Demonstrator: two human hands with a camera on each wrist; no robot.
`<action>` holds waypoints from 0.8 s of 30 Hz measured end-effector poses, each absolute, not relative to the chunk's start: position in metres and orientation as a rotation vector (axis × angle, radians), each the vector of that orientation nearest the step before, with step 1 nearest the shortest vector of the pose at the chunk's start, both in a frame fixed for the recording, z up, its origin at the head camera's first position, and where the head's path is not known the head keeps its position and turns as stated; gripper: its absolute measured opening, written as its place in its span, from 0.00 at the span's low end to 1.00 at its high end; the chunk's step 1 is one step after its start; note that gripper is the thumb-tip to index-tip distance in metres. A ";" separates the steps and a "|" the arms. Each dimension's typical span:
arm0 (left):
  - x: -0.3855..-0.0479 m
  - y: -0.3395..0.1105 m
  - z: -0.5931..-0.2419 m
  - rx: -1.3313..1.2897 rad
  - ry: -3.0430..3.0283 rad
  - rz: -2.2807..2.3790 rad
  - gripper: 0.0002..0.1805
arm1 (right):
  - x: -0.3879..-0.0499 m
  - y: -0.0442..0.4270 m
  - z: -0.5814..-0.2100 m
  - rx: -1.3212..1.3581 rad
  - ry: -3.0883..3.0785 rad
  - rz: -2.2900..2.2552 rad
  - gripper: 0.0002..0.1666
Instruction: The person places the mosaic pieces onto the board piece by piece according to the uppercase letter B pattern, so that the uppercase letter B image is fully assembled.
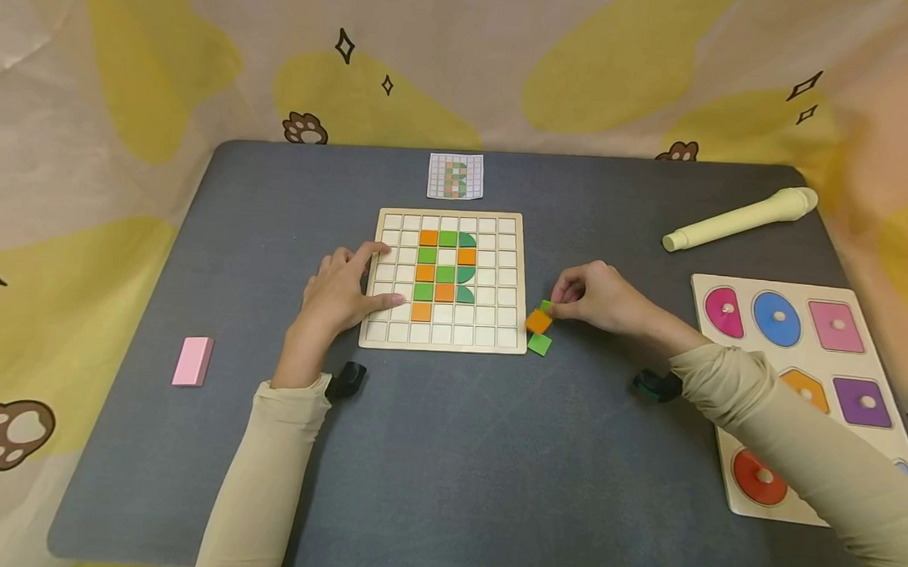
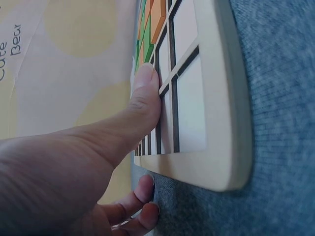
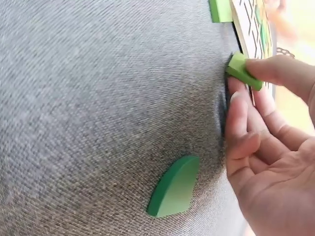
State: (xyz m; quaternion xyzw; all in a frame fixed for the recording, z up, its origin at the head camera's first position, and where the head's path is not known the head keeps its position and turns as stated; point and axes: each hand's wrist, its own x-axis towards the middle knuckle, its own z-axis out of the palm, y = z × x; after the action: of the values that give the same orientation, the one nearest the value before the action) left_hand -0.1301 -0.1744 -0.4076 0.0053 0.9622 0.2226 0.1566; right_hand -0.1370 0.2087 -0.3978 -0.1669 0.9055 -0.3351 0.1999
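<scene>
A square wooden grid board (image 1: 444, 345) lies mid-table with orange, light green and dark green pieces set in its cells. My left hand (image 1: 337, 292) rests over its left side, thumb on the white cells and index fingertip at the rim, fingers spread. In the left wrist view that thumb (image 2: 142, 98) presses on the grid. Just right of the board, my right hand (image 1: 599, 297) pinches a light green tile (image 3: 243, 73) between thumb and fingers. An orange tile (image 1: 539, 321) and another green tile (image 1: 539, 345) lie beside the board. A dark green quarter-round piece (image 3: 177, 189) lies nearer the right wrist.
A small pattern card (image 1: 455, 177) lies behind the board. To the right are a pale yellow microphone-shaped object (image 1: 740, 220) and a knobbed shape puzzle (image 1: 782, 357), partly under my right forearm. A pink block (image 1: 193, 361) sits at the left.
</scene>
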 end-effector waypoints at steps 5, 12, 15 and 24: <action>-0.130 -0.175 -0.408 0.017 2.755 0.637 0.47 | -0.139 0.212 -0.393 -0.400 2.496 -0.956 0.06; -0.130 -0.175 -0.408 0.020 2.754 0.635 0.47 | -0.142 0.206 -0.390 -0.383 2.466 -0.997 0.09; -0.130 -0.175 -0.408 0.021 2.755 0.630 0.47 | -0.142 0.197 -0.390 -0.363 2.427 -1.055 0.09; -0.130 -0.175 -0.407 0.012 2.752 0.631 0.47 | -0.140 0.157 -0.403 -0.416 2.428 -1.168 0.07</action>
State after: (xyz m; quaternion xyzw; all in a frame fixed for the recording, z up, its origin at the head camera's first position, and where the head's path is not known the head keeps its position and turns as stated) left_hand -0.1295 -0.1749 -0.4072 0.0043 0.9623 0.2208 0.1586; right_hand -0.1402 0.1565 -0.4033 -0.1494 0.8714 -0.4191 0.2064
